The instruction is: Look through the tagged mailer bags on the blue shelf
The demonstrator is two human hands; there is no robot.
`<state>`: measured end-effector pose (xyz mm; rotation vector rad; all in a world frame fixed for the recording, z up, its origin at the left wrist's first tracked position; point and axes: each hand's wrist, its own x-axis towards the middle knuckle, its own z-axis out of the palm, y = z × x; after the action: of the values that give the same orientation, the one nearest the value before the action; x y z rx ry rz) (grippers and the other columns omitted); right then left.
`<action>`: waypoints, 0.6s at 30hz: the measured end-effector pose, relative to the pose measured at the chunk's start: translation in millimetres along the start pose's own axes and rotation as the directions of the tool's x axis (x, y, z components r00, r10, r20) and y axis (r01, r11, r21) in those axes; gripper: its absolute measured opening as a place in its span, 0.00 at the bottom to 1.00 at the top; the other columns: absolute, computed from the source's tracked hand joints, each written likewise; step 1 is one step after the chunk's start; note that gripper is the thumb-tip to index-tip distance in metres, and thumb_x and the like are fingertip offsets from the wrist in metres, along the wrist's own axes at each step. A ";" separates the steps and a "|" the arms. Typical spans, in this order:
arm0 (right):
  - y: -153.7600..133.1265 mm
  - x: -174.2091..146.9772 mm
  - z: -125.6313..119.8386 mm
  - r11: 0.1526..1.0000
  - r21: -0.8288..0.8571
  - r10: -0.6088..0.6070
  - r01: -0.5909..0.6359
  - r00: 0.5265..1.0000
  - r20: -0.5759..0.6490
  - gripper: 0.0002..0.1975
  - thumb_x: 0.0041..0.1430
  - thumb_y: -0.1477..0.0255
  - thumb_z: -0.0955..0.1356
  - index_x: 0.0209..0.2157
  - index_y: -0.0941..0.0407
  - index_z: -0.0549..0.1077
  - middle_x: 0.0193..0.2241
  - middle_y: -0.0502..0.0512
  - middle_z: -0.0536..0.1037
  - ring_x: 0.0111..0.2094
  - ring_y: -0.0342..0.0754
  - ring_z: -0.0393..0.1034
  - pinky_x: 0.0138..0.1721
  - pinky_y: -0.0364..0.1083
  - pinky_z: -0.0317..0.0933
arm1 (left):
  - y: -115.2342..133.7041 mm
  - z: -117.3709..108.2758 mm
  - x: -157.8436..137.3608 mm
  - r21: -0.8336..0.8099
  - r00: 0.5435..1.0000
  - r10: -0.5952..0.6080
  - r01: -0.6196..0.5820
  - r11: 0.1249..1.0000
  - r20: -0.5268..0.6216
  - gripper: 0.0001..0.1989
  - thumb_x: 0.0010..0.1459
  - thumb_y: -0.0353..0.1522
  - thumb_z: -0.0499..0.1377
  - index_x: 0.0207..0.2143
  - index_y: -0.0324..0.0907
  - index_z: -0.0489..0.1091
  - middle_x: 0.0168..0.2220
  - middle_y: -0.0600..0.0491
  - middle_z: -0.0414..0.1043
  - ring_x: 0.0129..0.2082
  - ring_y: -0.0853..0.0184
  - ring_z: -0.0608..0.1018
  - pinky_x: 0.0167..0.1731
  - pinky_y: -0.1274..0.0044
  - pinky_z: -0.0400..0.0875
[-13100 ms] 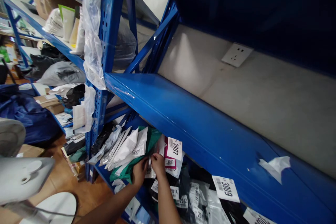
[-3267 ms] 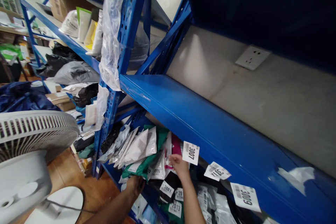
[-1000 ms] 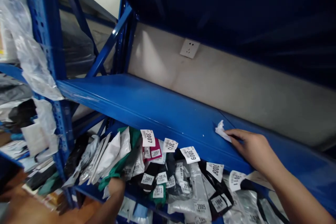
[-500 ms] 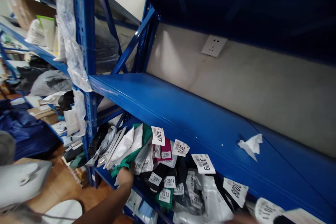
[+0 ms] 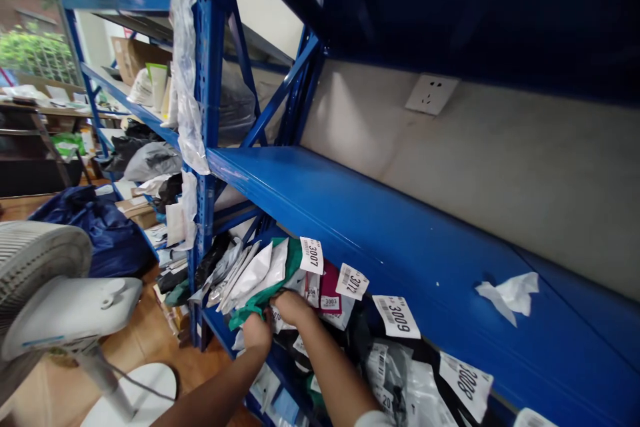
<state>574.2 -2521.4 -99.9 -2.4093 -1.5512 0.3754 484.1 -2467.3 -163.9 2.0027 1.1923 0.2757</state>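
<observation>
Half a second ago only the left hand was at the green bag (image 5: 294, 260), with a blurred bit of the other at the bottom edge of the view; now the right hand (image 5: 291, 307) has joined it there. A second ago that right hand was on the crumpled white paper (image 5: 513, 293), which now lies by itself on the blue shelf (image 5: 300, 173). The view has also swung back to the left, so the white fan (image 5: 70, 307) shows more fully again.

The green bag is on the lower level of the rack, beneath the blue shelf, soft and creased, its lower end bunched toward the front. White packets (image 5: 255, 273) lean in a row against its left side. To its right stands a magenta packet (image 5: 329, 280) with a label reading 3003, and the 3007 label (image 5: 311, 255) overlaps its upper right corner.

The two hands are close together. The left hand (image 5: 257, 331) touches the bunched lower end of the bag; the right reaches in at its right side, among the packets. The fingers of both are largely hidden, so I cannot tell how far open either hand is or whether it grips.
</observation>
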 end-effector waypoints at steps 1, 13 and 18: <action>3.0 0.6 2.8 0.999 -0.027 -0.021 0.021 1.000 0.022 0.09 0.50 0.75 0.66 0.30 0.53 0.78 0.35 0.53 0.80 0.39 0.51 0.71 0.41 0.47 0.63 | -0.6 1.8 -1.0 -0.001 1.000 0.023 -0.023 1.000 -0.001 0.20 0.59 0.37 0.48 0.29 0.34 0.73 0.33 0.37 0.77 0.36 0.56 0.79 0.33 0.74 0.67; 22.3 0.1 0.6 0.945 -0.206 -0.213 0.252 0.957 0.195 0.18 0.53 0.80 0.62 0.44 0.53 0.75 0.45 0.56 0.77 0.48 0.53 0.66 0.47 0.49 0.60 | -18.5 4.6 -12.3 -0.025 0.922 0.382 -0.384 0.923 -0.064 0.13 0.58 0.33 0.50 0.33 0.38 0.74 0.36 0.44 0.72 0.40 0.61 0.75 0.44 0.73 0.67; 25.9 0.5 3.6 0.939 -0.199 -0.241 0.282 0.948 0.207 0.20 0.51 0.83 0.63 0.45 0.54 0.74 0.48 0.54 0.75 0.51 0.51 0.65 0.51 0.47 0.59 | -20.2 12.2 -8.4 -0.066 0.932 0.344 -0.353 0.933 -0.116 0.12 0.58 0.34 0.53 0.40 0.37 0.72 0.36 0.45 0.75 0.38 0.62 0.77 0.41 0.75 0.70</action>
<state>595.1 -2531.1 -112.2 -2.3353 -2.0706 0.3880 472.9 -2475.1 -184.9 2.1377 0.8607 0.6041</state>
